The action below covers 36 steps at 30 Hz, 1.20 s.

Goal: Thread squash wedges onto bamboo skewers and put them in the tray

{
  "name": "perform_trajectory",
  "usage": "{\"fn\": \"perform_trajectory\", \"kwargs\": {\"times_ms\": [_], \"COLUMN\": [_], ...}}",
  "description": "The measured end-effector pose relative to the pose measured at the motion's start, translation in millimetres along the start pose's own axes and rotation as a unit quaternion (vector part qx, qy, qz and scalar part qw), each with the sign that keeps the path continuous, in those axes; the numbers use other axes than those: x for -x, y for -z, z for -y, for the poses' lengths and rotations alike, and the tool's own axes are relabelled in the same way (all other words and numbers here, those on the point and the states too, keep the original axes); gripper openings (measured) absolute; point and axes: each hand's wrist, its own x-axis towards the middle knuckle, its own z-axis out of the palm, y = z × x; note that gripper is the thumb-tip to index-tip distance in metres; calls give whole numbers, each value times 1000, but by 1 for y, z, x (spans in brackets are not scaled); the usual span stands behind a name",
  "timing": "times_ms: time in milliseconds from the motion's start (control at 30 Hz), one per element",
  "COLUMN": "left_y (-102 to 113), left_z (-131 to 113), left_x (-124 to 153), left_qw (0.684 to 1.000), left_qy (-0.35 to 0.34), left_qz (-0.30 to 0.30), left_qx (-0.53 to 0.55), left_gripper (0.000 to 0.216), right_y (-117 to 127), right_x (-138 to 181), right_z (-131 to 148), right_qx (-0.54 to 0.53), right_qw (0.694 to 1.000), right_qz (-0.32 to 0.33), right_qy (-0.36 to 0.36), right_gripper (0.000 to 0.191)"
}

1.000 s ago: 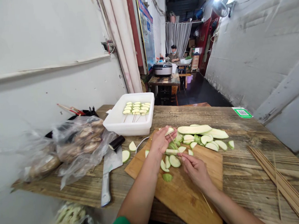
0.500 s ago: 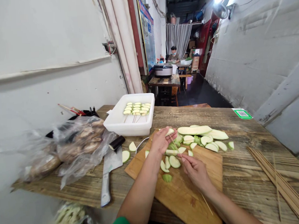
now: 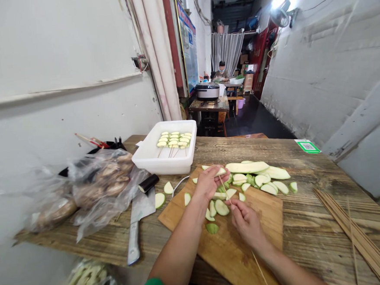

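Threading under way over the cutting board [image 3: 229, 244]: a vegetable slice [image 3: 220, 171] is pinched in the left hand [image 3: 207, 182], lifted slightly since a second ago, while a bamboo skewer [image 3: 226, 191] is gripped by the right hand [image 3: 246, 221], its tip now at the slice.

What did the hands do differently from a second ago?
Very little changed. The left hand keeps pinching a pale green slice, and the right hand keeps holding the thin skewer aimed at it; both shifted only slightly. Nothing was picked up or let go. The cutting board, cleaver, white tray and spare skewers stayed put.
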Motion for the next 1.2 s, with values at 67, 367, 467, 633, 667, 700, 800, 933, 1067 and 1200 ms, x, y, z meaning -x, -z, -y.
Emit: {"fn": "perform_trajectory", "kwargs": {"times_ms": [67, 367, 467, 633, 667, 700, 800, 933, 1067, 1200], "left_y": [-1, -17, -21, -22, -21, -21, -20, -20, -26, -32], "left_z": [1, 17, 19, 20, 20, 21, 26, 31, 31, 30], "left_x": [1, 13, 16, 18, 18, 17, 16, 16, 20, 25], "left_qw": [1000, 998, 994, 987, 986, 986, 986, 984, 985, 987], "left_qy": [4, 46, 97, 125, 125, 124, 130, 143, 134, 136], "left_qz": [5, 36, 29, 55, 64, 68, 59, 48, 17, -10], "left_qx": [-4, 5, 42, 83, 88, 92, 91, 97, 103, 82], "left_gripper": [12, 13, 24, 22, 22, 21, 25, 27, 24, 24], "right_y": [-1, -1, 1, 1, 1, 1, 1, 1, 2, 2], "right_x": [1, -7, -10, -8, -7, -7, -7, -7, -8, -8], "right_z": [-1, 1, 1, 4, 4, 4, 4, 1, -1, -2], "right_qx": [3, 2, 2, 8, 8, 9, 13, 6, 18, 24], "right_qw": [1000, 999, 999, 998, 998, 998, 997, 998, 996, 996], "right_qz": [2, -31, -49, -64, -66, -67, -71, -69, -82, -86], "right_qy": [5, -11, -13, -1, 1, 3, 1, 0, 7, 11], "right_gripper": [31, 33, 34, 31, 30, 30, 30, 30, 29, 27]}}
